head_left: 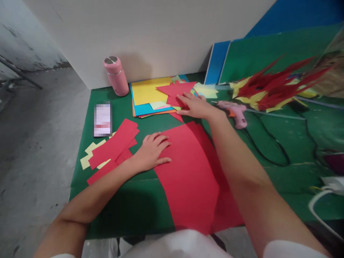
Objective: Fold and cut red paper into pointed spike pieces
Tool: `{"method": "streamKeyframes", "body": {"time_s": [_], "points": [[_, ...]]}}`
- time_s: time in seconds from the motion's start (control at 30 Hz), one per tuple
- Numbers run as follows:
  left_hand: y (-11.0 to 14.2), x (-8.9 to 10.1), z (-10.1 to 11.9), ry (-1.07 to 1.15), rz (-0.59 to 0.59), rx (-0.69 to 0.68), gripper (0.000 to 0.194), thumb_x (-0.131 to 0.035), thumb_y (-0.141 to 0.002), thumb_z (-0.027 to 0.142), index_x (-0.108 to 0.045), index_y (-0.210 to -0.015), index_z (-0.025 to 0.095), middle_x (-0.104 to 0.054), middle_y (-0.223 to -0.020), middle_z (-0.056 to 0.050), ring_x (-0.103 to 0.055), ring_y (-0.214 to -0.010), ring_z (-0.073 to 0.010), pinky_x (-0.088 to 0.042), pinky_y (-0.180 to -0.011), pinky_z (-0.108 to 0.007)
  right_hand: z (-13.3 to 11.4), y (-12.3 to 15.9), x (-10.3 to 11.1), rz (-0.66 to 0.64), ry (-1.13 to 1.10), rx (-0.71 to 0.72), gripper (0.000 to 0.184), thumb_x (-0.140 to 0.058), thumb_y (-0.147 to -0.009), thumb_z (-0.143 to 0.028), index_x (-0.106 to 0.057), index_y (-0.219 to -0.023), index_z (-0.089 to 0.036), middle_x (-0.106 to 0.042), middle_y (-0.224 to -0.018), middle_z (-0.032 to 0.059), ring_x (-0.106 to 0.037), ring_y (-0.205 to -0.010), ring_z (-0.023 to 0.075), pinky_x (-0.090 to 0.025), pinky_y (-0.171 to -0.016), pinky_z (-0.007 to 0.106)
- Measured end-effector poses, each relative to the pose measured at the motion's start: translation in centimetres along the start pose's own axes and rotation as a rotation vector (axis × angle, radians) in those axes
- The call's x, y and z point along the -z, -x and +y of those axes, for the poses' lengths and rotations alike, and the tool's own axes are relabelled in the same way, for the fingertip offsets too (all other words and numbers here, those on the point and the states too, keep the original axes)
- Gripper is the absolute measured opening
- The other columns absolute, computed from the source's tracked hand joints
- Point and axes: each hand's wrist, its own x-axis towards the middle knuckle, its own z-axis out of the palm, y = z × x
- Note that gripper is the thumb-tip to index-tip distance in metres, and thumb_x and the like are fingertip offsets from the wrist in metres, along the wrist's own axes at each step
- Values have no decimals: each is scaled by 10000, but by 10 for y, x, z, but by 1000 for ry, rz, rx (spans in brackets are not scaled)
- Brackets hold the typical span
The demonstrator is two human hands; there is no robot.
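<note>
Large red paper sheets (192, 172) lie overlapping on the green table in front of me. My left hand (154, 152) rests flat on their left edge, fingers spread. Farther up, my right hand (195, 105) lies over cut red paper pieces (178, 89), its fingers outstretched on them. Those pieces sit on a stack of coloured paper (150, 91), with yellow on top and blue and orange beneath. Left of my left hand are red paper strips (115, 143) and small pale yellow paper pieces (87, 159).
A pink bottle (116, 77) stands at the back left, with a phone (103, 120) in front. Right of my right hand lies a pink glue gun (235, 111) with a black cord. Red and yellow paper flames (274, 86) and a white power strip (333, 184) are farther right.
</note>
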Motion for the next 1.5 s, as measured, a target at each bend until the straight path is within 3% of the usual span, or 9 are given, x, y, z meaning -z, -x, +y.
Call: {"method": "streamKeyframes", "body": {"time_s": [0.13,0.33,0.5,0.67,0.87,1.1,1.27,1.5], "points": [[0,-2,-1,4,2,-8,565,-576,-898,577,-561,-1339,223,-491,-1458,-161,-347,-1414,-365,-320,-1119,-577,13,5,11,-73,-46,33,766,-468,-895,-550,-221,-1571,-288,-313,-1603,149,-323,-1435,401,-302,-1060,646],[-1,-1,-2,-8,-7,-3,577,-576,-900,574,-552,-1340,202,-494,-1460,-151,-346,-1413,-359,-322,-1117,-562,16,3,13,-74,36,34,874,-579,-755,-308,-249,-1564,-291,-304,-1605,144,-368,-1398,428,-333,-1019,657],[0,-1,-2,-15,-1,2,560,-578,-906,558,-555,-1332,196,-499,-1458,-148,-354,-1407,-353,-325,-1115,-550,9,-3,9,-54,97,5,895,-597,-722,-298,-272,-1555,-277,-288,-1607,160,-421,-1322,480,-342,-968,664],[0,-1,-2,-9,8,-1,526,-566,-916,551,-564,-1324,220,-503,-1455,-137,-363,-1401,-348,-328,-1110,-545,4,-5,12,12,101,24,823,-565,-775,-349,-291,-1546,-264,-371,-1559,161,-477,-1253,445,-368,-933,593],[0,-1,-2,-14,16,-4,525,-591,-911,519,-567,-1314,184,-509,-1449,-148,-367,-1394,-351,-332,-1104,-544,-3,2,7,37,139,-27,627,-500,-815,-310,-481,-1440,-261,-470,-1491,138,-493,-1223,422,-332,-947,591],[0,-2,-3,-8,38,-9,509,-607,-908,505,-574,-1302,184,-522,-1437,-145,-382,-1383,-351,-336,-1097,-536,-7,9,5,134,130,50,632,-444,-818,-191,-462,-1449,-217,-520,-1459,151,-540,-1196,366,-326,-950,568],[0,-3,-4,7,45,-13,497,-599,-912,505,-573,-1304,201,-523,-1439,-137,-380,-1382,-353,-328,-1096,-543,-11,18,14,187,177,66,558,-311,-901,-134,-502,-1422,-196,-558,-1425,158,-575,-1178,332,-382,-866,476],[0,-5,-4,26,63,-13,480,-621,-904,487,-588,-1288,200,-535,-1428,-139,-388,-1376,-356,-336,-1082,-539,-39,46,21,145,261,65,563,-303,-924,-90,-471,-1453,-188,-539,-1453,146,-613,-1108,296,-406,-844,437]]}}
